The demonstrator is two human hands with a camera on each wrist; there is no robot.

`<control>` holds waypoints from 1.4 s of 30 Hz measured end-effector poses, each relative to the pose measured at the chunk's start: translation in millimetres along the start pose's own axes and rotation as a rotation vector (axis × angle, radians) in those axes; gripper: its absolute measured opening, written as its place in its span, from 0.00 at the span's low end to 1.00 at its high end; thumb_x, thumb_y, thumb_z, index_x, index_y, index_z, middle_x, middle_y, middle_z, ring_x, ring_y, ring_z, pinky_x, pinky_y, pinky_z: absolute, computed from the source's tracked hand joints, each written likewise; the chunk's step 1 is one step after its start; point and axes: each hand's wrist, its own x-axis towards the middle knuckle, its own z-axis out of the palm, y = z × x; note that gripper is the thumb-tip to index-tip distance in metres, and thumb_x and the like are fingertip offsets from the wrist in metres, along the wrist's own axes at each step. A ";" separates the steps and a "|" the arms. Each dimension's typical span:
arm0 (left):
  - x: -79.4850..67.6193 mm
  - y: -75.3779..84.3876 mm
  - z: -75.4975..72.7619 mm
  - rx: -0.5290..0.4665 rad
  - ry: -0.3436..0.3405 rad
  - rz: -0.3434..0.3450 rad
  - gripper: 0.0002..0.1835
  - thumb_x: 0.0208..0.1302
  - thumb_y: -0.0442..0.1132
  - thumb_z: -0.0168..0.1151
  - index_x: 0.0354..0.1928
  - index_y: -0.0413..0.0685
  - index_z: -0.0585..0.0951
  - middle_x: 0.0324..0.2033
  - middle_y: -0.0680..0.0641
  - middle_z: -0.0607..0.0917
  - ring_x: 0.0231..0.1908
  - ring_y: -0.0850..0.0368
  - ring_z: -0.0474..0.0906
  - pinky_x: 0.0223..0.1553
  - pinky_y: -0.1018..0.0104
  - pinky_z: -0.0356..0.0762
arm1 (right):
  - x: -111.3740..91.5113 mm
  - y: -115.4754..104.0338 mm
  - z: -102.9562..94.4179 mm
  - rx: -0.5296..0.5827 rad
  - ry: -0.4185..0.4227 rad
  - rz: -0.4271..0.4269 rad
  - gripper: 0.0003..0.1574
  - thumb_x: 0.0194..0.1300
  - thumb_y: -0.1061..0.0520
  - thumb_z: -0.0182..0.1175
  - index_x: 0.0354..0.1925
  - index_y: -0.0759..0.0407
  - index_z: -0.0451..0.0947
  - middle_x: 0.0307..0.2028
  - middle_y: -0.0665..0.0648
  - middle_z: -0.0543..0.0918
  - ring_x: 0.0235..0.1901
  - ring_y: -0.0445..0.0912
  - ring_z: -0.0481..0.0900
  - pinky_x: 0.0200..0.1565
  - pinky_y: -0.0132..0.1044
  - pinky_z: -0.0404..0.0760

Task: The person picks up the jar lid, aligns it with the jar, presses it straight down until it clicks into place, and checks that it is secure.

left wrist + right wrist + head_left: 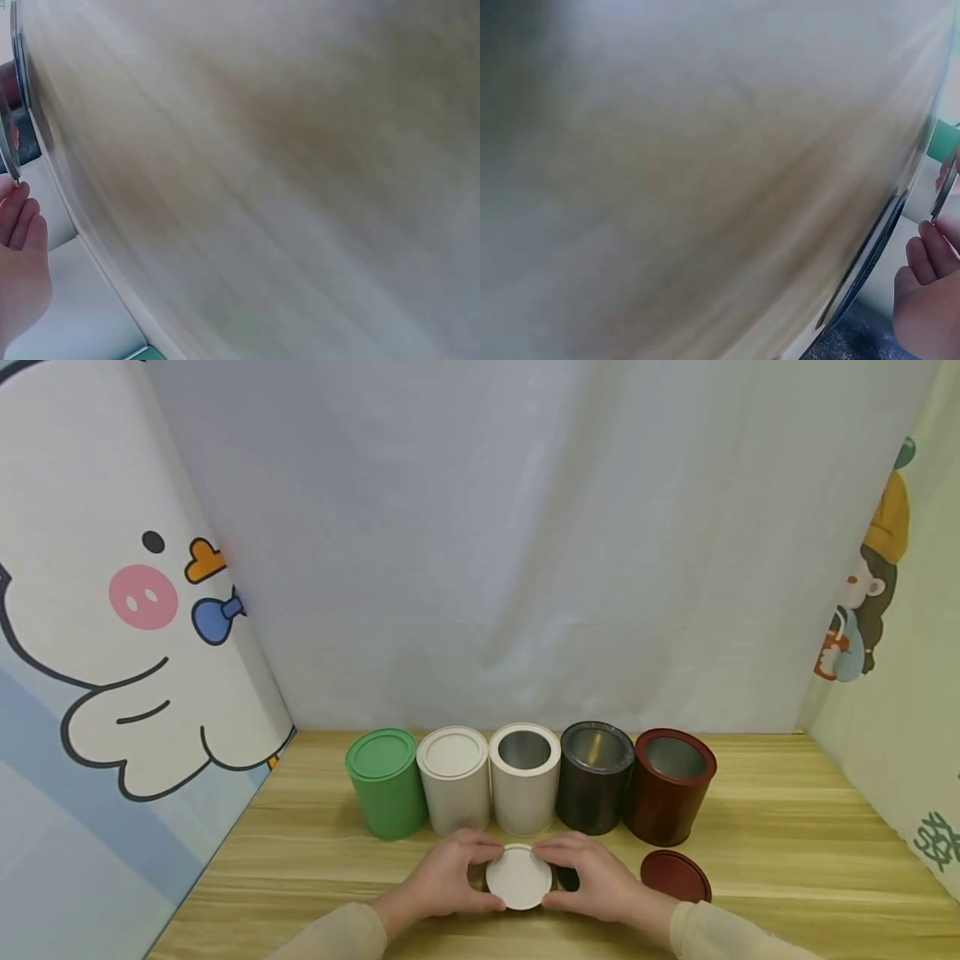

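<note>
Both hands hold a round white lid (pixel 519 877) just above the wooden table (pixel 787 843), in front of a row of tins. My left hand (pixel 450 878) grips its left edge and my right hand (pixel 592 878) grips its right edge. A dark lid (pixel 567 878) peeks out under the right hand. Behind stand a green tin (pixel 386 782) and a white tin (pixel 453 779), both lidded, then an open white tin (pixel 524 777), an open black tin (pixel 595 774) and an open dark red tin (pixel 669 785). The wrist views are blurred; fingers (pixel 19 225) and fingers (pixel 930 255) show at a lid's rim.
A dark red lid (pixel 675 876) lies flat on the table to the right of my right hand. A white cloth backdrop (pixel 525 527) hangs behind the tins. Cartoon-printed panels (pixel 112 610) close in the left and right sides.
</note>
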 end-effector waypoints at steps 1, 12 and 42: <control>0.0 0.7 -0.7 -0.003 0.003 0.000 0.32 0.46 0.50 0.81 0.52 0.38 0.85 0.50 0.48 0.84 0.52 0.54 0.78 0.56 0.63 0.75 | -0.2 -0.2 -0.6 0.001 0.002 0.002 0.33 0.56 0.48 0.75 0.57 0.60 0.82 0.53 0.53 0.83 0.53 0.48 0.78 0.54 0.46 0.79; 6.3 7.2 -9.6 -0.071 0.075 0.016 0.32 0.47 0.49 0.81 0.52 0.38 0.85 0.50 0.48 0.85 0.52 0.53 0.78 0.57 0.60 0.75 | -0.2 -2.8 -14.8 0.083 0.106 -0.020 0.33 0.55 0.50 0.76 0.57 0.59 0.81 0.52 0.53 0.83 0.52 0.49 0.77 0.51 0.47 0.79; 23.0 28.8 -37.5 -0.047 0.230 0.103 0.34 0.43 0.47 0.83 0.53 0.39 0.85 0.51 0.48 0.84 0.53 0.52 0.77 0.56 0.60 0.76 | 8.6 -16.6 -42.2 0.057 0.220 -0.027 0.42 0.47 0.54 0.80 0.61 0.61 0.78 0.58 0.56 0.80 0.57 0.52 0.75 0.50 0.50 0.80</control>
